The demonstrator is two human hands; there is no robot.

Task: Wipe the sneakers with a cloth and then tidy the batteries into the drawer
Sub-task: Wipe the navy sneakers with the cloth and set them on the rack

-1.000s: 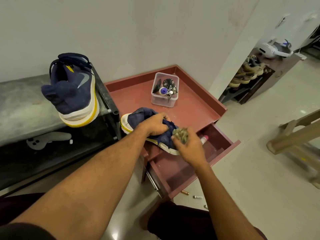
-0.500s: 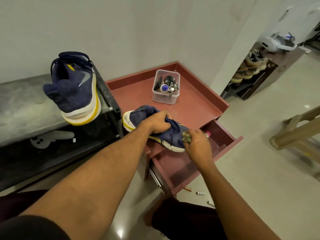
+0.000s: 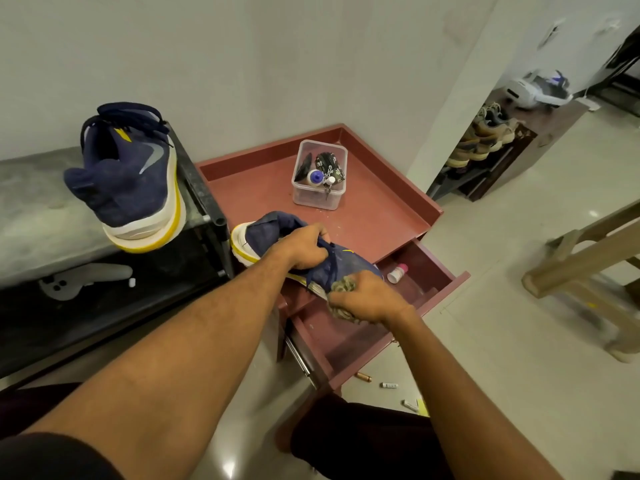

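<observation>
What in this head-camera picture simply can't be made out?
Head view only:
- Toe of the held sneaker: covered by the right-hand grip and the cloth.
- Most of the cloth: bunched inside that grip.
- The batteries on the floor: too small to read.
- Rear of the drawer: hidden under sneaker and tabletop.
- Contents of the clear box: too small to identify.

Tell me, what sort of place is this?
Likely a home hallway or entryway: a shoe rack stacked with shoes, a small red cabinet with its drawer open, and a navy sneaker being wiped with a cloth.
</observation>
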